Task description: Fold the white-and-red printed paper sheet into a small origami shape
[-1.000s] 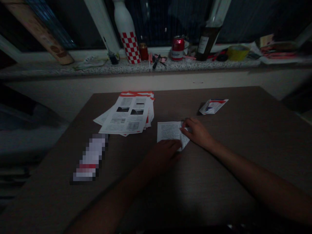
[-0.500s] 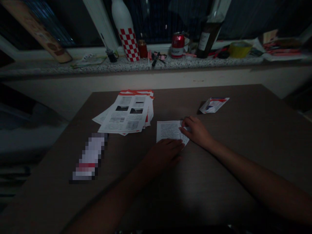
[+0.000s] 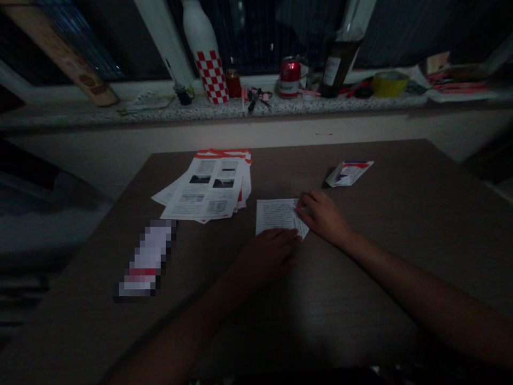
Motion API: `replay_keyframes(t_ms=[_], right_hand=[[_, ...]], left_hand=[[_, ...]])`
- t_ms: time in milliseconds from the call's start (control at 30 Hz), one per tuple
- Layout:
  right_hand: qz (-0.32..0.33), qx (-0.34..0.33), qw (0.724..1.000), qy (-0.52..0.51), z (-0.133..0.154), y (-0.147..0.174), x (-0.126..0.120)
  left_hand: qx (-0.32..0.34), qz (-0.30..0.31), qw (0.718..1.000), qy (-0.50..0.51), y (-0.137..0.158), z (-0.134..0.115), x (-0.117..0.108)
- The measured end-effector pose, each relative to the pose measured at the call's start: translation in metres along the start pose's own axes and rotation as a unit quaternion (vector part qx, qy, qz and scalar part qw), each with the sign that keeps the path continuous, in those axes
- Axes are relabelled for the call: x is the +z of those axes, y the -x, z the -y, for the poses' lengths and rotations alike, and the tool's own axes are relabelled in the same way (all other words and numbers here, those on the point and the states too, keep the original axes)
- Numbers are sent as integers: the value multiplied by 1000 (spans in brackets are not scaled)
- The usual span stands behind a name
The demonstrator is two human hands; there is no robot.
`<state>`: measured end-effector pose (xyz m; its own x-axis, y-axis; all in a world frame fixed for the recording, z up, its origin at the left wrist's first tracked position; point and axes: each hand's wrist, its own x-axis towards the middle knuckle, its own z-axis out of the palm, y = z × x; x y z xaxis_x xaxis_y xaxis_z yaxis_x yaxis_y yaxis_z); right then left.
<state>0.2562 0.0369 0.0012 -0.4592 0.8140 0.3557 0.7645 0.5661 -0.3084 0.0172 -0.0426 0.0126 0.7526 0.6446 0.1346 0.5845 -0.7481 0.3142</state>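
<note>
A small printed sheet of paper (image 3: 276,213) lies on the table with its right side folded over at a slant. My left hand (image 3: 272,254) rests flat across the sheet's near edge, its fingers stretched out to the right and covering that edge. At the sheet's right edge, my right hand (image 3: 323,214) has its fingers curled onto the folded part, with thumb and forefinger at the paper. The undersides of both hands are hidden. Beyond my right hand stands a small folded paper piece (image 3: 349,174) with red and blue print.
A fanned stack of printed sheets (image 3: 204,187) lies at the back left of the table (image 3: 385,299). Nearer me is a blurred-out phone-shaped object (image 3: 146,259). The granite sill (image 3: 160,113) behind carries a checkered bottle (image 3: 210,75), a red can (image 3: 289,77), and yellow tape (image 3: 389,84).
</note>
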Motion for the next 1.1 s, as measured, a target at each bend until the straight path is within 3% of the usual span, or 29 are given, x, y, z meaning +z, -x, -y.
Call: replay_keyframes(t_ms=[167, 300, 1100], right_hand=[[29, -96, 994, 32, 6, 20, -17], [51, -139, 989, 20, 4, 40, -16], [44, -121, 992, -5, -1, 49, -5]], left_hand=[[-1, -5, 1000, 3, 1, 1, 1], [3, 4, 1000, -6, 0, 1, -1], [21, 39, 999, 1, 4, 10, -9]])
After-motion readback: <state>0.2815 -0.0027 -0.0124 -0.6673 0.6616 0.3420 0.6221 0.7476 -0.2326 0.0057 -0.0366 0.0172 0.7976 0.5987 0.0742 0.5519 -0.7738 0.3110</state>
